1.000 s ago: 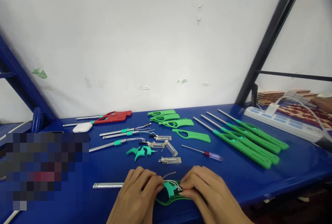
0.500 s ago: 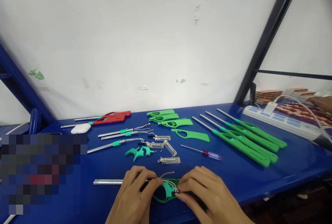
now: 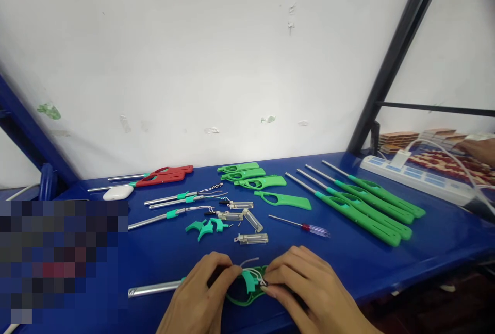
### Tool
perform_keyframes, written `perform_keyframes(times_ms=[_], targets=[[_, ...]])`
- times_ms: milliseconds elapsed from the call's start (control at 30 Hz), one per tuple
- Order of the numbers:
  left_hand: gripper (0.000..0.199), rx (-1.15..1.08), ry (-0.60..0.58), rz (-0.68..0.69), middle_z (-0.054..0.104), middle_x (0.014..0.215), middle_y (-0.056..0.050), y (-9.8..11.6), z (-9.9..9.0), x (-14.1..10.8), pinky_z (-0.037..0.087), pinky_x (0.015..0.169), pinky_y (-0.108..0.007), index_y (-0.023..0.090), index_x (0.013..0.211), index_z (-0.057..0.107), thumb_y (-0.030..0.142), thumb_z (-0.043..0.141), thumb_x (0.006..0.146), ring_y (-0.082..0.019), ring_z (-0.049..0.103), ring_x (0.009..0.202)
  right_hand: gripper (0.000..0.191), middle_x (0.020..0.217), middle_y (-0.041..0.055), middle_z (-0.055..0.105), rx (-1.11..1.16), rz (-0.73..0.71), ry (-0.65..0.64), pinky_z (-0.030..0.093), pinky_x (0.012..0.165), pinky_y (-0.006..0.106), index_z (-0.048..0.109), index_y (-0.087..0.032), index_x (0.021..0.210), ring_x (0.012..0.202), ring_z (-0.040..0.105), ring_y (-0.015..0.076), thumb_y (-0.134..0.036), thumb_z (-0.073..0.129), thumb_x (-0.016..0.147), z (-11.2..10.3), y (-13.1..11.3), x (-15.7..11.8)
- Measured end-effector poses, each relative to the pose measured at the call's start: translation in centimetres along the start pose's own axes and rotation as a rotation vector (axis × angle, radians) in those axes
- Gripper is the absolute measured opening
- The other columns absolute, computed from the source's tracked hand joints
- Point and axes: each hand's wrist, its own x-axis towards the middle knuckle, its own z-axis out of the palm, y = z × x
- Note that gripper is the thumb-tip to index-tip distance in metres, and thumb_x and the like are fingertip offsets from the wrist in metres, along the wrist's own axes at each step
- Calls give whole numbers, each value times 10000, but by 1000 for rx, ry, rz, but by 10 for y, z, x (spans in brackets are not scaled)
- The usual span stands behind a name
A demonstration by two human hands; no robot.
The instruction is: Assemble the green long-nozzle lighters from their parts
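Low in the middle lies a partly assembled gas lighter, with a green half shell, a metal tube, a teal trigger and thin white wires. My left hand is closed round the shell where it meets the tube, thumb and fingertips at the wires. My right hand pinches a small black igniter piece at the wire ends, over the shell. Both palms hide parts of the lighter. Just beyond are loose teal triggers and clear fuel tanks.
A screwdriver lies right of the tanks. Green half shells, green lighters and red lighters lie further back. Tubes with wires and a white case are left. A power strip stands right, with another person's hand beyond.
The lighter's tube end has swung toward me and slightly left, so the tube now slants. My hands keep nearly the same grip. The whole view has shifted slightly.
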Motion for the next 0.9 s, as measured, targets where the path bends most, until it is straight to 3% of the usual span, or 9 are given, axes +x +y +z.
perform_keyframes(times_ms=[700, 800, 900], targets=[[476, -24, -18, -24, 700, 1086, -44, 4, 1, 2, 648, 779, -242, 254, 1250, 647, -48, 396, 980, -166, 774, 888, 125, 1027, -5, 777, -13, -25, -23, 521, 821, 341, 715, -276, 1105, 851, 679, 196, -229, 601, 1124, 0, 1, 0], [356, -13, 15, -26, 695, 1078, -52, 10, -1, 2, 659, 787, -274, 242, 1233, 644, 32, 415, 1059, -178, 769, 878, 150, 1017, 1, 779, -33, -41, -19, 521, 797, 331, 730, -278, 1104, 837, 677, 191, -231, 590, 1129, -1, 0, 1], [214, 11, 60, -15, 709, 1096, -63, 14, -2, 3, 672, 795, -294, 243, 1266, 633, 220, 456, 1149, -194, 781, 905, 178, 1007, 7, 779, -44, -63, 11, 518, 776, 319, 739, -270, 1098, 822, 672, 182, -246, 568, 1143, -3, -2, 3]])
